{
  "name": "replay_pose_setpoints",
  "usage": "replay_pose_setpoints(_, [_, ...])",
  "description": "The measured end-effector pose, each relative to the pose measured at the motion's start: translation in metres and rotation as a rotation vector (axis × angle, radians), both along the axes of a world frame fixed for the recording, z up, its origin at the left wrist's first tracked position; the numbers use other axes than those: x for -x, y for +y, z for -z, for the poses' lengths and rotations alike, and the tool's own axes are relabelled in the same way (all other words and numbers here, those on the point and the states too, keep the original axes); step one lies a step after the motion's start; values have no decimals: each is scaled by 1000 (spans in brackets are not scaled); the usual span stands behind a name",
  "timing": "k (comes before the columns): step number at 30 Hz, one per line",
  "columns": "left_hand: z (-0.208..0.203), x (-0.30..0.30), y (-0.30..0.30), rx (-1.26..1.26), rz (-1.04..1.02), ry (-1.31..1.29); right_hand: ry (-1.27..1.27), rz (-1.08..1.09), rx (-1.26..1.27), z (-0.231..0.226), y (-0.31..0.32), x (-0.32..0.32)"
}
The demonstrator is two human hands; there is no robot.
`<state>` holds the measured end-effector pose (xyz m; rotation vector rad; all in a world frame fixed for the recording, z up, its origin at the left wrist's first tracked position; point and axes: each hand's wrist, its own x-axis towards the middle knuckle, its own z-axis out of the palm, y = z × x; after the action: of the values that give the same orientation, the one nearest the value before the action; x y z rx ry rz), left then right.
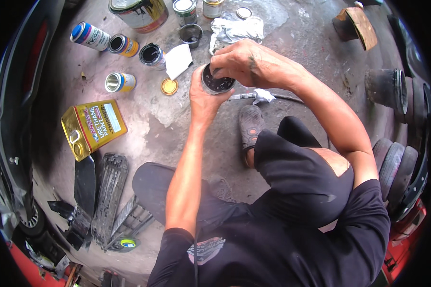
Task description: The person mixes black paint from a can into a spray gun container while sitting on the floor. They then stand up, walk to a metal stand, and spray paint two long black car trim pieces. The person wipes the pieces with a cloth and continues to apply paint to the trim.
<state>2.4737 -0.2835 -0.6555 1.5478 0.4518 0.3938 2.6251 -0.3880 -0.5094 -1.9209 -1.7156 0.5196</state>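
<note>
The left hand (203,98) is wrapping its fingers around a small open can (216,82) with dark contents, holding it above the middle of the concrete floor (177,129), while the right hand (242,62) is pinching its fingertips closed at the can's rim; what they are gripping there cannot be told. A gold lid (169,86) and a white paper (178,60) are lying just left of the can, and a yellow rectangular tin (93,126) is lying toward the floor's left edge.
</note>
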Motion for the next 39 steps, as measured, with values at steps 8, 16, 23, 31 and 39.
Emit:
replay_pose_setpoints(8, [-1,1,0,-16,15,34,-42,32,-89,7,2,-4])
replay_pose_setpoints(16, [2,0,-1,-21,2,-1,-117,107,-154,6,4,-3])
replay_pose_setpoints(23, [-1,2,0,44,-6,22,-151,84,45,3,0,-1])
replay_pose_setpoints(31, [-2,2,2,15,2,37,-108,14,6,5,3,2])
replay_pose_setpoints(39, [-1,1,2,-35,3,44,-66,1,-12,3,4,4])
